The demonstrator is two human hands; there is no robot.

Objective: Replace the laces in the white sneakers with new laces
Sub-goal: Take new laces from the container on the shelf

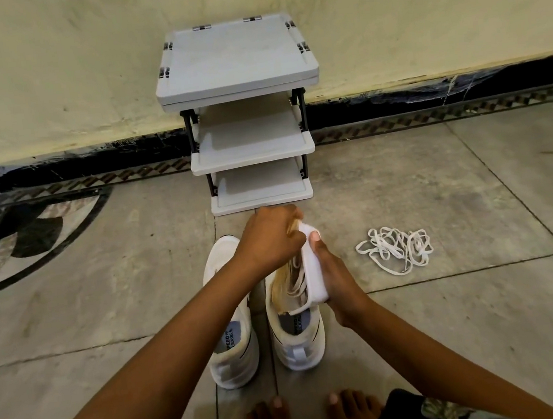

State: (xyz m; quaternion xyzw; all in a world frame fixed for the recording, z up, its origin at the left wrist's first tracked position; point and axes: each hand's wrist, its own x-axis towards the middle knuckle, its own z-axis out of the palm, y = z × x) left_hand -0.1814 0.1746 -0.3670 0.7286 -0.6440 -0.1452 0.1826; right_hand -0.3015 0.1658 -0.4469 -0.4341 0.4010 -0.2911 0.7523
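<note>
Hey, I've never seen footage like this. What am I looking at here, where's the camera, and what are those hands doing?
No machine here: this single picture comes from a camera worn on a person's head, looking down at their own bare hands. The right hand grips the side of the right sneaker, and the left hand grips its front near the tongue; whether it pinches a lace is hidden. The left sneaker stands beside it on the tiled floor. A loose heap of white laces lies to the right, and a grey three-shelf rack stands against the wall.
</note>
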